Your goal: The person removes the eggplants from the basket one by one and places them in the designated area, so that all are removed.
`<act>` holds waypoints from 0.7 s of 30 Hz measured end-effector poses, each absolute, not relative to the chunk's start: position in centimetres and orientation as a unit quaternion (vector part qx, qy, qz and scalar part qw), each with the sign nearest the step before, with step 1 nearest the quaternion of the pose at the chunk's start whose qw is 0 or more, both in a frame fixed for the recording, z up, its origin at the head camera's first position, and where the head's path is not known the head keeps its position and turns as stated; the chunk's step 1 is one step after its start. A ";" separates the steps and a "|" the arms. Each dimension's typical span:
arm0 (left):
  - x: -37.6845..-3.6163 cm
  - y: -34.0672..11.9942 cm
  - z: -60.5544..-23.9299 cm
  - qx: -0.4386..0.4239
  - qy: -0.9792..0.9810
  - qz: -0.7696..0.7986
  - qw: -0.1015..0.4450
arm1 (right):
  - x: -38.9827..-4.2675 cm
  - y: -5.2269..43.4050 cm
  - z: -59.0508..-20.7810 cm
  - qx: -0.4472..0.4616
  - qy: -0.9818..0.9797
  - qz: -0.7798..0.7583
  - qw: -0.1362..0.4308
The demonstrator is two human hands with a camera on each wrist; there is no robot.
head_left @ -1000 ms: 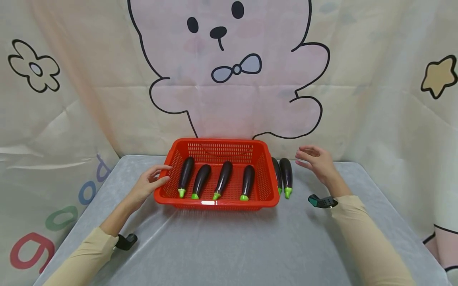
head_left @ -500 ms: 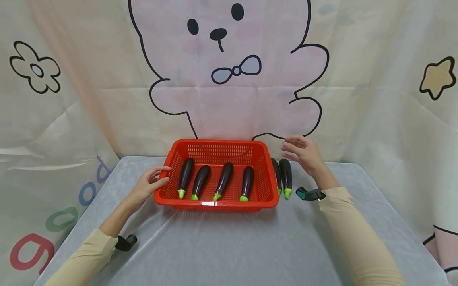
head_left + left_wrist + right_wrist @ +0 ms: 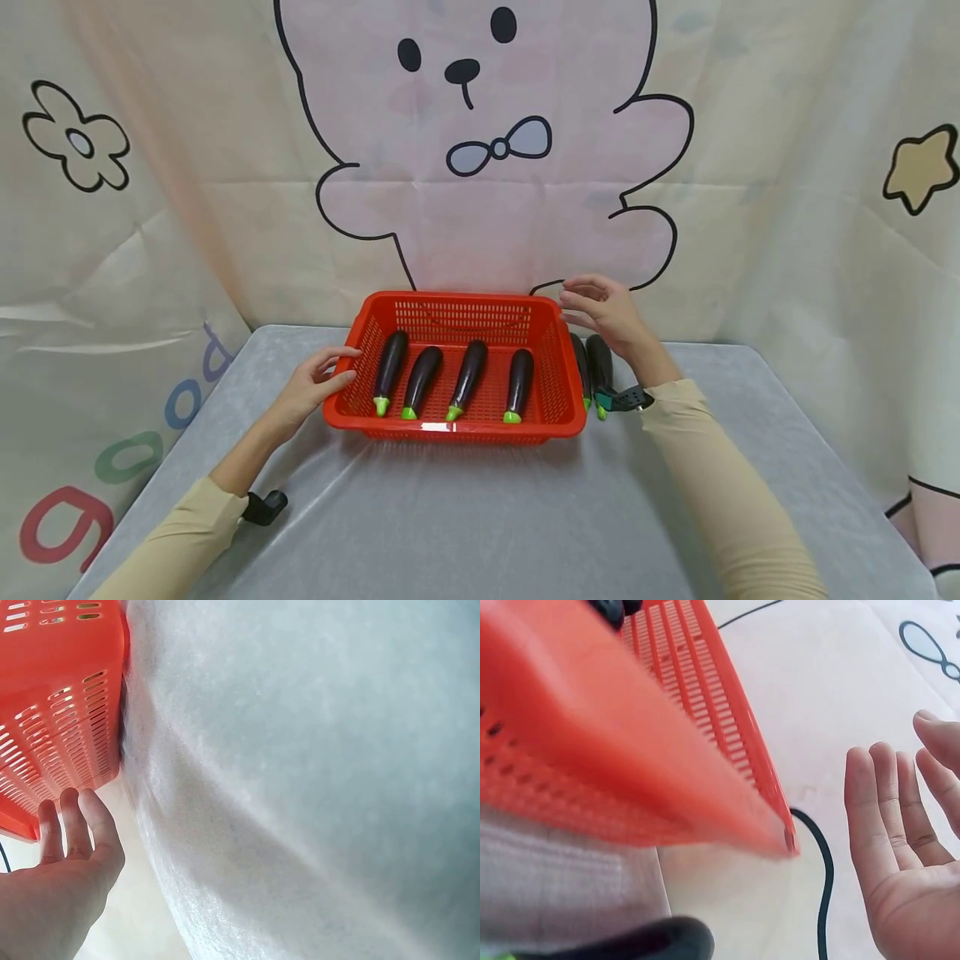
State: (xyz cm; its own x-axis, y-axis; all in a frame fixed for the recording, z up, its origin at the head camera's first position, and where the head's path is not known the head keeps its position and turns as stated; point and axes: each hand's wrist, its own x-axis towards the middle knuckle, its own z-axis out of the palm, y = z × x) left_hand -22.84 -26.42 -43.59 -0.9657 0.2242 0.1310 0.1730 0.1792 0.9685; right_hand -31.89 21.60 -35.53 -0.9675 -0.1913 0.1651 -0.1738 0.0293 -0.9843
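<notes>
Aubergines (image 3: 467,377) show only in the head view; left hand (image 3: 311,390) rests open against the basket (image 3: 457,307), right hand (image 3: 603,312) hovers open, empty, beside its far corner.

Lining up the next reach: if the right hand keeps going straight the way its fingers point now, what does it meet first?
Most likely the red basket, at its far right corner. The right hand is open, fingers pointing left at that rim with a small gap. Depth is unclear, so it might pass just behind it.
</notes>
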 end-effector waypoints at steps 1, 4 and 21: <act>-22.8 -26.4 -43.6 0.129 0.768 0.627 0.020 | -31.9 21.3 -35.5 -0.130 0.718 -0.684 0.008; -22.8 -26.4 -43.6 0.127 0.770 0.625 0.022 | -32.0 20.3 -35.4 -0.139 0.714 -0.686 0.018; -22.7 -26.3 -43.6 0.141 0.768 0.625 0.013 | -32.8 15.3 -35.4 -0.187 0.716 -0.667 0.089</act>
State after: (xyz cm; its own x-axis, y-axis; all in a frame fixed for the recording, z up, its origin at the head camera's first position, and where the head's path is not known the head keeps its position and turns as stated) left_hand -22.75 -26.34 -43.61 -0.9597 0.2334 0.1566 0.2008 0.1794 0.9631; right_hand -32.78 15.29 -35.40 -0.9139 -0.3870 0.1228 -0.1496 0.0398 -0.9879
